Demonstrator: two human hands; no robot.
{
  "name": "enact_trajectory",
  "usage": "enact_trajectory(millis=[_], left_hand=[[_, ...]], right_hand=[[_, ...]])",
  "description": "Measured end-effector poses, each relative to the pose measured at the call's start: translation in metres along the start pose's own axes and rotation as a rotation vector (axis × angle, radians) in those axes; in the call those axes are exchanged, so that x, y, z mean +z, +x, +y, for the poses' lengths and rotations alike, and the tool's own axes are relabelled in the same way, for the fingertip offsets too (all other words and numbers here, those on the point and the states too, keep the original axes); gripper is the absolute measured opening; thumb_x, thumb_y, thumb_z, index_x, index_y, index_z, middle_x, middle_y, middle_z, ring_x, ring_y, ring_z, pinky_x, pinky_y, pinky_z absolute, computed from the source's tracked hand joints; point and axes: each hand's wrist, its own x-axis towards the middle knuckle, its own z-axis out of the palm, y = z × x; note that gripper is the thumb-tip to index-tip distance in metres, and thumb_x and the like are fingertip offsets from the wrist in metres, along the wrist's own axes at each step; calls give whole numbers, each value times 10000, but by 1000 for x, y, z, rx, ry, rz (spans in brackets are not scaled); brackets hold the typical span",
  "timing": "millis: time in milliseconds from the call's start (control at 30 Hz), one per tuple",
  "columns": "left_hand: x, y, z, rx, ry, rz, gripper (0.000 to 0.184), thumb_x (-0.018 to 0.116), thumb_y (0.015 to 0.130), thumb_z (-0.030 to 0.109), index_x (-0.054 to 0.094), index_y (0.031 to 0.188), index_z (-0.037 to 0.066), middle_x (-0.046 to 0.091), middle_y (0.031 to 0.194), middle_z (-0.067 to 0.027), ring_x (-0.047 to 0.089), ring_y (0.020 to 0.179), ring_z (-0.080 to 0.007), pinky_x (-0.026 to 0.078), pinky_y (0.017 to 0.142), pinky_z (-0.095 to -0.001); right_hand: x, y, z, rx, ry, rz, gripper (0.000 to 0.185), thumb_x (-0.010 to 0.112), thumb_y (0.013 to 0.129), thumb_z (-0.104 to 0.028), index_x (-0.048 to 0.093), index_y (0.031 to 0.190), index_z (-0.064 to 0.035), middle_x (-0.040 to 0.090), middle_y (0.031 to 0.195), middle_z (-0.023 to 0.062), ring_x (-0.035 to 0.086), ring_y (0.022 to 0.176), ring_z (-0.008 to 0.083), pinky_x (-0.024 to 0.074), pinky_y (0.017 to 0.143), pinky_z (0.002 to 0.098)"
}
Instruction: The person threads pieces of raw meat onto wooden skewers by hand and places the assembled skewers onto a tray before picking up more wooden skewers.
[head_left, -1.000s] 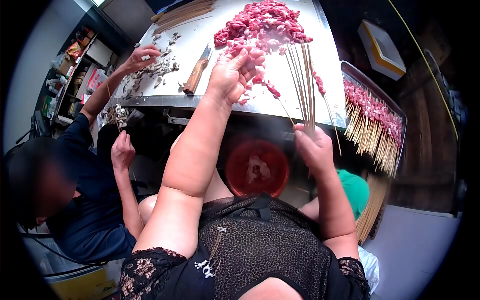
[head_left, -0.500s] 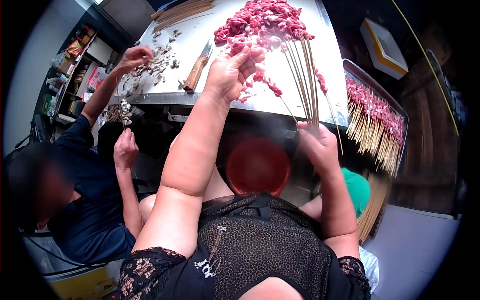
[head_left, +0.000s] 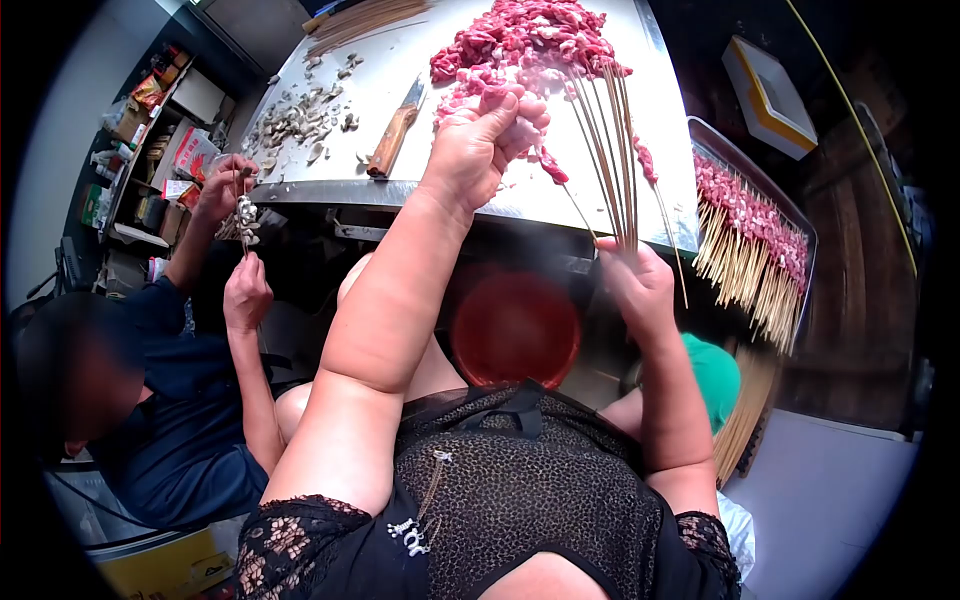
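My left hand [head_left: 475, 150] reaches over the white table [head_left: 370, 110], its thumb and fingers closed on pinkish meat pieces [head_left: 525, 125] in front of the large heap of raw red meat [head_left: 530, 40]. At the table's front edge, my right hand [head_left: 637, 285] grips a fan of thin skewers [head_left: 615, 170] that point up toward the heap. One skewer from that hand slants left, with a piece of red meat [head_left: 551, 168] on its tip. Just right of the fan, another skewer with meat [head_left: 646, 160] lies across the table edge.
A wooden-handled knife [head_left: 395, 138] lies left of my left hand. Greyish pieces [head_left: 310, 115] are scattered farther left, where a co-worker's hands [head_left: 246, 290] hold a loaded skewer. At right is a tray of meat skewers [head_left: 750, 225]; below the table, a red basin [head_left: 515, 330].
My left hand has shifted slightly right over the meat. The co-worker's upper hand has come down from the grey pieces to the skewer. My right hand has barely moved.
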Motion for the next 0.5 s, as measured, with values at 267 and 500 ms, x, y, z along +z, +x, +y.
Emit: enact_trajectory(millis=[267,500], left_hand=[[-1,-2,-9,-205,106,-135,352,386,969,285,523,1052,-29,596,1076,-205,593,1021,-275,498,886,-401],[-9,3,0,-179,-153,-21,406,426,950,339,512,1078,-37,593,1085,-208,599,1004,-268,506,857,-374]], right_hand=[[1,4,5,-33,88,29,140,593,857,-63,638,974,-1,555,713,-35,474,597,28,374,525,167],[2,2,4,-43,27,30,132,591,858,-60,637,967,-2,547,695,-36,470,591,27,369,522,166]])
